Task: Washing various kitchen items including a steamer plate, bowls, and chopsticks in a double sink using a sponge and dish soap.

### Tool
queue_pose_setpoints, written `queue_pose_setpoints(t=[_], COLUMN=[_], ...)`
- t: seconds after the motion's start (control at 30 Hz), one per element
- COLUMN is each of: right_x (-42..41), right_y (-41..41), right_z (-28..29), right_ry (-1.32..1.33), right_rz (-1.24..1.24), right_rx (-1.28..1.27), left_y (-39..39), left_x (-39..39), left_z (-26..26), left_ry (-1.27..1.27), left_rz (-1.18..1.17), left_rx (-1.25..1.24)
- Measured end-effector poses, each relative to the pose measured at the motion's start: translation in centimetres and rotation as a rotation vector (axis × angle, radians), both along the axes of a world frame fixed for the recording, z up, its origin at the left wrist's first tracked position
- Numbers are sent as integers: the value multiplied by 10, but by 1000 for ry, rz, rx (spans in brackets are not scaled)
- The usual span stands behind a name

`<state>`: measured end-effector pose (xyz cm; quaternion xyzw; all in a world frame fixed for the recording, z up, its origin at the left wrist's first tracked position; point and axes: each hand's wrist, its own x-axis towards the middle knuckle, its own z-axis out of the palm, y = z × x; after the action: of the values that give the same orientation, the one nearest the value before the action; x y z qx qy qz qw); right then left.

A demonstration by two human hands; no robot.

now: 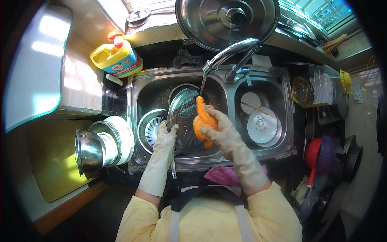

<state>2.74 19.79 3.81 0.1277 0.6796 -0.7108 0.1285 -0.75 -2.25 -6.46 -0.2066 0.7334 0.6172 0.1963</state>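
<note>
Both hands wear cream rubber gloves. My left hand grips the rim of a round perforated metal steamer tray, which is tilted over the left bowl of a steel double sink. In my right hand is a bunched orange cloth, close above or against the tray's right side; contact is unclear. Water runs from the chrome faucet just beyond the cloth. Beneath the tray lie a white-and-blue strainer or bowl and another metal vessel, both partly hidden.
The right sink bowl holds white plates and a chopstick. Left of the sink are stacked bowls and a steel pot, with a yellow detergent jug behind. A large pot lid leans behind the faucet. Right stands a dish rack.
</note>
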Motion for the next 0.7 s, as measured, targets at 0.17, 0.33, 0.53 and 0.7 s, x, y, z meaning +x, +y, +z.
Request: queue_pose_setpoints(t=[0.17, 0.33, 0.53, 0.7], right_x=[-31, -109, -130, -130], right_y=[-80, -88, -12, -4], right_z=[-27, -110, -220, -248], right_ry=[210, 286, -179, -193], right_rz=[246, -267, -156, -296], right_rx=[596, -2, 657, 929], left_y=[15, 15, 10, 32], left_x=[-7, 3, 5, -5], left_z=[-18, -6, 3, 6], left_ry=[-294, 155, 191, 275], left_rz=[425, -154, -149, -153], left_rx=[852, -30, -71, -132])
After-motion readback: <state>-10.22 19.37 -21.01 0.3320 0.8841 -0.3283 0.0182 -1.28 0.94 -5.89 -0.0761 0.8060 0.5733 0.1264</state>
